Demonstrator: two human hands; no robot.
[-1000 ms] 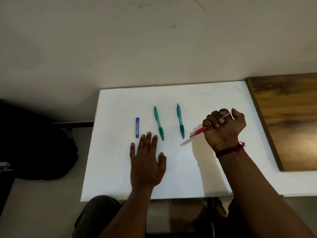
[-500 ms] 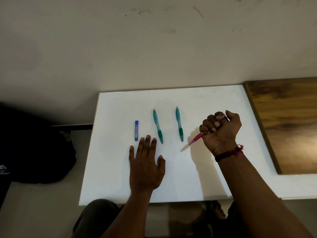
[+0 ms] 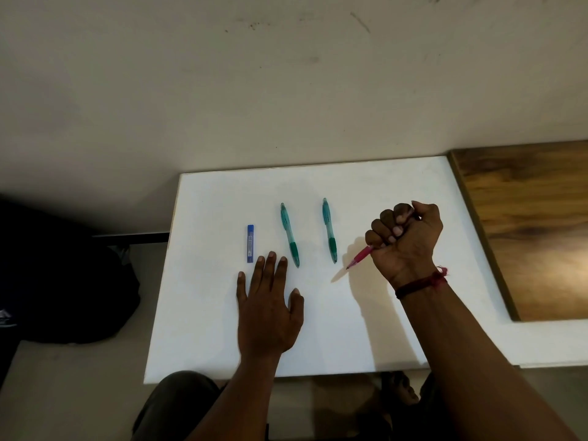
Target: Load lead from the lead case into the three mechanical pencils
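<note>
R hand (image 3: 405, 237) now dips the fist-gripped pink pencil (image 3: 361, 257) tip-first toward the tabletop (image 3: 318, 186), w/ L hand (image 3: 269, 310) spread flat near the untouched lead case (image 3: 250, 243), so loading prob. hasn't begun.

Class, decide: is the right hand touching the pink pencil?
Touching. The head view shows the right hand with fingers curled round the pink pencil, whose tip sticks out below the fist.

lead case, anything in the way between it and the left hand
Nothing visible. The left hand lies flat on the white table, fingertips just short of the near end of the lead case, with only bare table between. The nearest green pencil lies to the right, off that path.
</note>
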